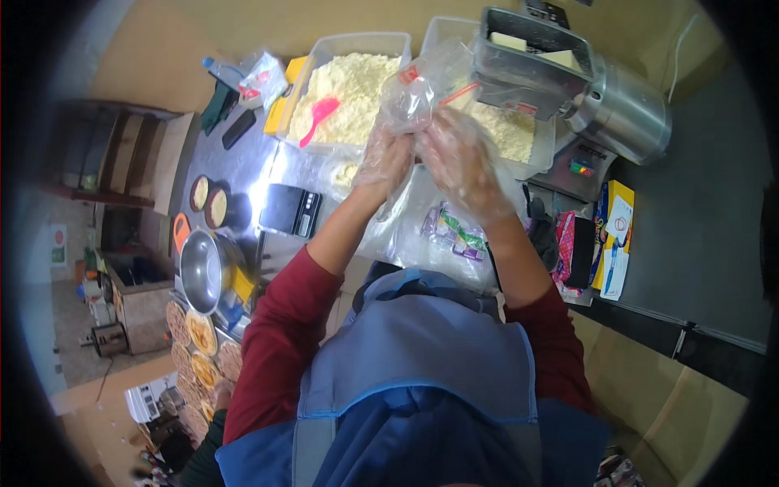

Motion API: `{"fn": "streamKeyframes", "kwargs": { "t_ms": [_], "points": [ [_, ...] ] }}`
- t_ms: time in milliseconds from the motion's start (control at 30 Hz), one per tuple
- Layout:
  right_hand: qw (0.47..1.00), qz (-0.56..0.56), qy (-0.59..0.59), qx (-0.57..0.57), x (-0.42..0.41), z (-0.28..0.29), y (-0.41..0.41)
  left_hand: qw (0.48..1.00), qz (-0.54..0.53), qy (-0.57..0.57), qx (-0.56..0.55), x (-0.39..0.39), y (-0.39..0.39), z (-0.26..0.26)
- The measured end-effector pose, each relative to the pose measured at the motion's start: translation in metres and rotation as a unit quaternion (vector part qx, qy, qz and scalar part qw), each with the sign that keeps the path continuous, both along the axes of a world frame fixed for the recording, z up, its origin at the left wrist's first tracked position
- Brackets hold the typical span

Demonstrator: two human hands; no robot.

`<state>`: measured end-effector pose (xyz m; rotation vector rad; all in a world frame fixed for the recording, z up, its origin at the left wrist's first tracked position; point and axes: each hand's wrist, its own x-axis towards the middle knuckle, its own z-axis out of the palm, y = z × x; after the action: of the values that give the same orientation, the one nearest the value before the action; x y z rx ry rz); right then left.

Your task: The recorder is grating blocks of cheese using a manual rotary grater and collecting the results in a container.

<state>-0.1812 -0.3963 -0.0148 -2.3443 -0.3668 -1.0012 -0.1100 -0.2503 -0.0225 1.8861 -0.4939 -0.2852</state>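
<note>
My left hand (386,152) and my right hand (459,158), both in clear plastic gloves, meet at the gathered neck of a clear plastic bag (420,100) with red print. Both hands are closed on it. Behind them stands a plastic tub of grated cheese (359,73) with a pink scoop (319,119) on top. A second tub of grated cheese (517,137) is partly hidden by my right hand and a grey bin. Below my hands lie clear plastic bags (395,228) and purple-and-green printed packs (453,231). A small filled bag (344,173) sits beside my left hand.
A grater machine (627,109) with a grey bin (535,73) of cheese blocks stands right. Left are a digital scale (291,210), a phone (238,129), two small filled bowls (217,208) and a steel bowl (201,274). Lower left, a co-worker's hand (224,394) is near several topped flatbreads (201,332).
</note>
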Motion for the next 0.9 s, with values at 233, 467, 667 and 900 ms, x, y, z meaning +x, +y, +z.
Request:
{"fn": "streamKeyframes", "kwargs": {
  "t_ms": [233, 467, 667, 900],
  "points": [
    [0.986, -0.068, 0.138, 0.067, 0.033, 0.002, -0.044, 0.971, 0.029, 0.217, -0.097, 0.016, -0.002, 0.049],
    [0.997, 0.022, 0.066, 0.039, 0.036, -0.017, -0.039, 0.973, -0.016, 0.212, -0.087, 0.024, -0.002, 0.054],
    [0.991, 0.076, 0.064, 0.088, 0.026, 0.025, -0.017, 0.965, -0.048, 0.218, -0.136, 0.025, 0.014, 0.037],
    [0.989, 0.015, 0.136, 0.052, 0.037, -0.003, -0.037, 0.909, -0.104, 0.277, -0.293, 0.022, 0.018, 0.043]
  ]
}}
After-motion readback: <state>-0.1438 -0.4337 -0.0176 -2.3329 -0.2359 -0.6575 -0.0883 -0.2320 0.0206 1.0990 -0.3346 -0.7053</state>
